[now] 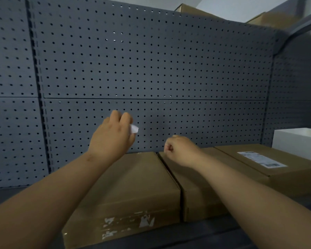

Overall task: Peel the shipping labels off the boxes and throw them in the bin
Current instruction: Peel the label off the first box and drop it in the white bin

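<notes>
Three brown cardboard boxes lie side by side on a dark shelf. Raised above the left box (133, 186), my left hand (113, 135) is closed on a crumpled white label scrap (134, 129) that sticks out past the fingers. White label residue (129, 224) marks that box's front face. My right hand (180, 150) is a fist over the far end of the middle box (203, 194), with nothing visible in it. The right box (280, 173) carries a whole white shipping label (261, 159) on top. No bin is in view.
A grey pegboard wall (151, 69) stands close behind the boxes and wraps around both sides. A white box (298, 142) sits at the far right behind the labelled box. More cardboard boxes (273, 19) rest on a shelf above.
</notes>
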### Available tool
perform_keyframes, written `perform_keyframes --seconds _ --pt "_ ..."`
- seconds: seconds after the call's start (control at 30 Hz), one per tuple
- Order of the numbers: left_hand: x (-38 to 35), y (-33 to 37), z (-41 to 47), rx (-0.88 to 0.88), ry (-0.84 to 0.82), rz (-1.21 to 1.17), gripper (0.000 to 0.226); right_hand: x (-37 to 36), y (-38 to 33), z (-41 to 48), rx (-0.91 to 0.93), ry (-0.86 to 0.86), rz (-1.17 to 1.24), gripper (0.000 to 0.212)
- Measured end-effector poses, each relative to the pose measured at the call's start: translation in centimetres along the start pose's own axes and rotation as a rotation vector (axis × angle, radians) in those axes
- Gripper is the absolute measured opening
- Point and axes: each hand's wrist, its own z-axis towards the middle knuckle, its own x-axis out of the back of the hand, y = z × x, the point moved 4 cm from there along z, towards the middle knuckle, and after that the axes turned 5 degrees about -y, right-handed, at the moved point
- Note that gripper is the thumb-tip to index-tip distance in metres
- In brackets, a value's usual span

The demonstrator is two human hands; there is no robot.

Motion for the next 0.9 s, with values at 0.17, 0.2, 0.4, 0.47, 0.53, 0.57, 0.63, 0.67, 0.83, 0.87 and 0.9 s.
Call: perform_keyframes --seconds 0.17,0.2,0.4,0.47,0.53,0.57,0.63,0.67,0.83,0.87,0.9 --pt "-1.9 3.3 2.6 0.003 0.014 -0.026 0.032 1.1 4.9 -0.5 -0.010 0.022 -0.007 0.014" --pt "-2.4 4.3 3.1 0.009 0.012 -0.029 0.032 1.5 6.0 -0.7 -0.011 0.022 -0.009 0.014" --pt "-5.3 11.2 6.3 0.038 0.009 -0.050 0.031 4.3 14.0 -1.8 -0.009 0.009 -0.013 0.017" --pt "-6.4 13.9 7.2 0.066 -0.011 -0.060 0.030 5.2 17.2 -2.1 -0.002 0.001 -0.011 0.017" --pt "-7.6 16.9 8.0 0.078 -0.032 -0.061 0.029 6.3 20.3 -2.5 -0.001 0.007 -0.006 0.016" --pt "-8.1 18.3 8.4 0.083 -0.037 -0.063 0.029 6.8 21.9 -2.7 -0.004 0.010 -0.003 0.017" --pt "-8.9 21.0 9.0 0.094 -0.037 -0.065 0.029 7.8 24.9 -3.1 -0.011 0.012 0.009 0.017" --pt "-9.3 22.3 9.3 0.100 -0.037 -0.064 0.030 8.2 26.3 -3.4 -0.013 0.014 0.013 0.017" --pt "-10.9 28.4 10.0 0.105 -0.046 -0.071 0.032 10.3 32.7 -5.3 -0.037 0.037 0.020 0.019" --pt "-11.2 29.4 10.2 0.100 -0.052 -0.065 0.032 10.7 33.9 -5.8 -0.058 0.044 0.021 0.020" --pt "-11.4 30.4 10.5 0.096 -0.058 -0.057 0.033 11.1 34.9 -6.2 -0.082 0.050 0.027 0.021"
